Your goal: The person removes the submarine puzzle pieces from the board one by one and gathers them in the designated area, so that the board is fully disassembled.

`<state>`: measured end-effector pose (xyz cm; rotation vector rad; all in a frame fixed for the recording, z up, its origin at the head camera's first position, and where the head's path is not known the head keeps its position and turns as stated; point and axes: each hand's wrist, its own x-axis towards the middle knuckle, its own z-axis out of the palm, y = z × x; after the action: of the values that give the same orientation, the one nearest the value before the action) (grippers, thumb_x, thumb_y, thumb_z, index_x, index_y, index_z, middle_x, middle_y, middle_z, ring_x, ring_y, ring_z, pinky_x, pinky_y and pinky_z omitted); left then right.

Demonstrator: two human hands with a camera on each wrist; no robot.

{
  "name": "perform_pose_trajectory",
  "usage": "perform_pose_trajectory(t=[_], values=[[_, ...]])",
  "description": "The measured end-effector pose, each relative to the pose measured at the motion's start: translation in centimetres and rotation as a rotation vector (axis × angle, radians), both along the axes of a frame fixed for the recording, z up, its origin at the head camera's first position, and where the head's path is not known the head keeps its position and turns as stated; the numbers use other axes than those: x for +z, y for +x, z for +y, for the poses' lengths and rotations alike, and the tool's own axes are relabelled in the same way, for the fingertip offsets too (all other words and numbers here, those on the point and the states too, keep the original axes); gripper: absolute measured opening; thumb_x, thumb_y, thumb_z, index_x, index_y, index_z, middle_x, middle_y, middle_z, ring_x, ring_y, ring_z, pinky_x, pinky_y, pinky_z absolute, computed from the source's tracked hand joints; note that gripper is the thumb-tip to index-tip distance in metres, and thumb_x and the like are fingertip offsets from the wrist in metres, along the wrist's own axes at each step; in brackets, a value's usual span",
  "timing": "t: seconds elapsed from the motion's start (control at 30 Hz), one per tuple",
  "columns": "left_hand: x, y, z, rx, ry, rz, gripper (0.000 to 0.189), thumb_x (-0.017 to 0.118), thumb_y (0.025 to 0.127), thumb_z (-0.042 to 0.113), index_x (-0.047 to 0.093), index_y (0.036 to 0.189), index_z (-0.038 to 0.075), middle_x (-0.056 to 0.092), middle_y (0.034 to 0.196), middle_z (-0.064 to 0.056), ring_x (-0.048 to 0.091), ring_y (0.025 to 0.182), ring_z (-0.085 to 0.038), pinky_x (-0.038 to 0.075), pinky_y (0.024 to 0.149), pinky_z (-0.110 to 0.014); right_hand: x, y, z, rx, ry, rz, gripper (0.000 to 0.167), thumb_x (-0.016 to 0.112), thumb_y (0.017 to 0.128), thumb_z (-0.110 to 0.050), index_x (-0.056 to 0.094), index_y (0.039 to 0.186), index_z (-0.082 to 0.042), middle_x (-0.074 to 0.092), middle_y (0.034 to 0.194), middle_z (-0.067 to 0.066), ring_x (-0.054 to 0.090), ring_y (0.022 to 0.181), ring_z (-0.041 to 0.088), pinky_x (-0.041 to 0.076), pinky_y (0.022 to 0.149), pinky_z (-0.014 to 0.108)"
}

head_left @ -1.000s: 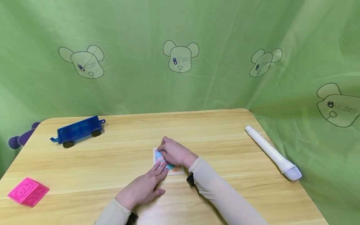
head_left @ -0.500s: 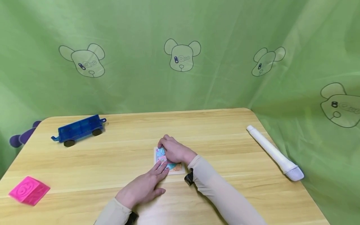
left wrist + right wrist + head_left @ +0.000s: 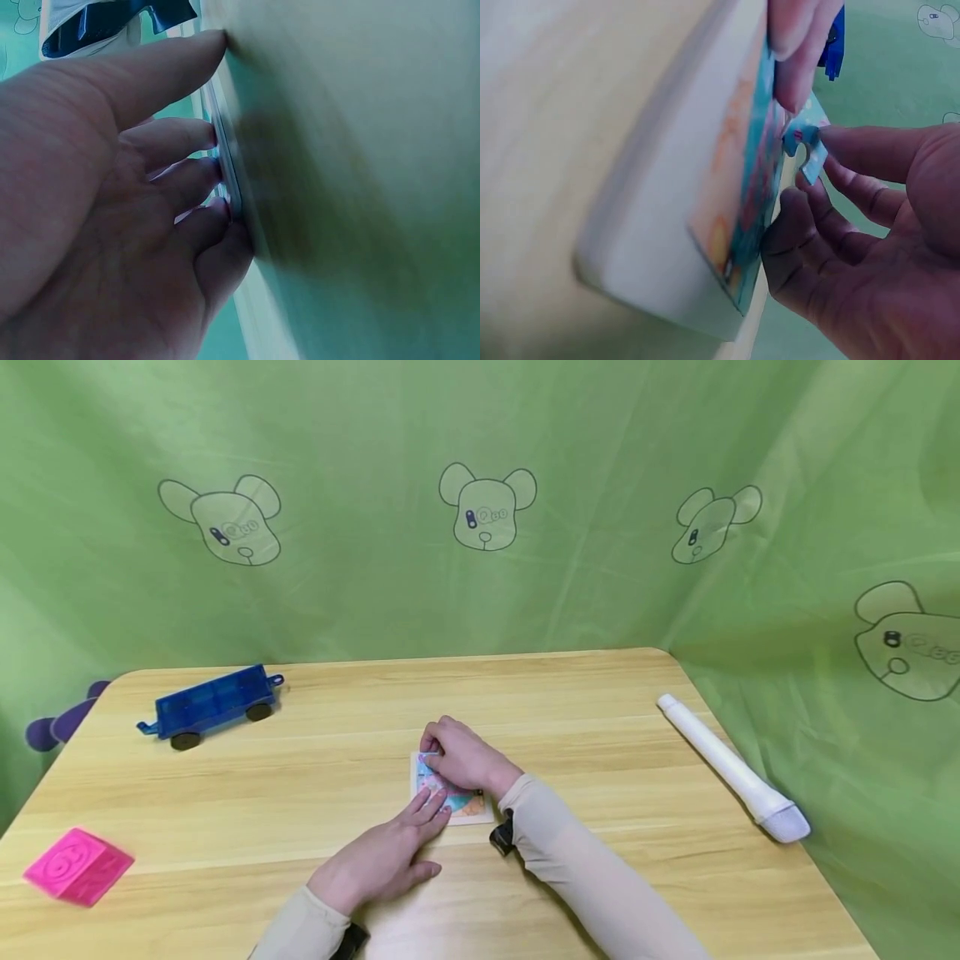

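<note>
A small jigsaw puzzle in a white frame (image 3: 482, 817) lies flat at the middle of the table, its picture blue, pink and orange. My left hand (image 3: 378, 864) rests over its lower left side, fingers stretched out and fingertips pressing on the picture. In the left wrist view those fingertips meet the thin edge of the frame (image 3: 229, 161). My right hand (image 3: 468, 762) is at the far edge of the puzzle. The right wrist view has it pinching a light blue puzzle piece (image 3: 808, 127) with a round notch, tilted up from the picture.
A blue toy wagon (image 3: 213, 703) stands at the back left of the wooden table (image 3: 337, 710). A pink cube (image 3: 77, 867) sits at the front left. Along the right edge lies a white toy microphone (image 3: 731, 768). Green fabric (image 3: 360, 577) hangs behind and to the right.
The right hand's fingers have shifted slightly at the far edge of the puzzle, and the thumb now shows apart from the index finger. The left hand stays put.
</note>
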<state>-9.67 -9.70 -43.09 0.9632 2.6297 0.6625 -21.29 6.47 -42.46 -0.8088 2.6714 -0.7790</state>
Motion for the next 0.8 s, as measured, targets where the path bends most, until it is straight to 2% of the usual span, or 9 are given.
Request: perform_pose_trajectory(t=[0.2, 0.4, 0.6, 0.8], values=[[0.0, 0.0, 0.0, 0.000, 0.004, -0.007, 0.066, 0.067, 0.094, 0.026, 0.040, 0.147, -0.004, 0.023, 0.158, -0.018, 0.015, 0.146, -0.034, 0.030, 0.111, -0.046, 0.5, -0.2, 0.4, -0.021, -0.083, -0.073, 0.003, 0.063, 0.097, -0.011, 0.063, 0.097, -0.008, 0.058, 0.082, -0.002, 0.054, 0.075, 0.012, 0.048, 0.069, 0.026], [0.0, 0.0, 0.1, -0.004, 0.011, 0.001, 0.066, 0.068, 0.094, 0.025, 0.040, 0.147, -0.004, 0.022, 0.159, -0.016, 0.015, 0.146, -0.034, 0.029, 0.112, -0.046, 1.4, -0.5, 1.8, -0.010, -0.205, -0.108, 0.004, 0.061, 0.097, -0.006, 0.064, 0.097, -0.007, 0.060, 0.082, 0.000, 0.057, 0.076, 0.015, 0.051, 0.070, 0.028], [0.0, 0.1, 0.0, -0.005, 0.023, 0.002, 0.067, 0.068, 0.094, 0.023, 0.039, 0.147, -0.004, 0.021, 0.160, -0.017, 0.014, 0.146, -0.035, 0.028, 0.112, -0.047, 2.4, -2.0, 4.8, -0.073, -0.294, -0.127, 0.007, 0.063, 0.093, 0.001, 0.066, 0.095, -0.005, 0.063, 0.083, 0.005, 0.063, 0.076, 0.022, 0.056, 0.070, 0.034], [-0.1, 0.3, 0.0, -0.006, 0.029, 0.002, 0.068, 0.068, 0.093, 0.022, 0.037, 0.148, -0.004, 0.020, 0.159, -0.017, 0.014, 0.146, -0.035, 0.028, 0.112, -0.048, 2.7, -3.8, 8.1, -0.157, -0.293, -0.128, 0.009, 0.061, 0.092, 0.006, 0.067, 0.095, 0.000, 0.063, 0.084, 0.010, 0.062, 0.076, 0.023, 0.058, 0.072, 0.043]])
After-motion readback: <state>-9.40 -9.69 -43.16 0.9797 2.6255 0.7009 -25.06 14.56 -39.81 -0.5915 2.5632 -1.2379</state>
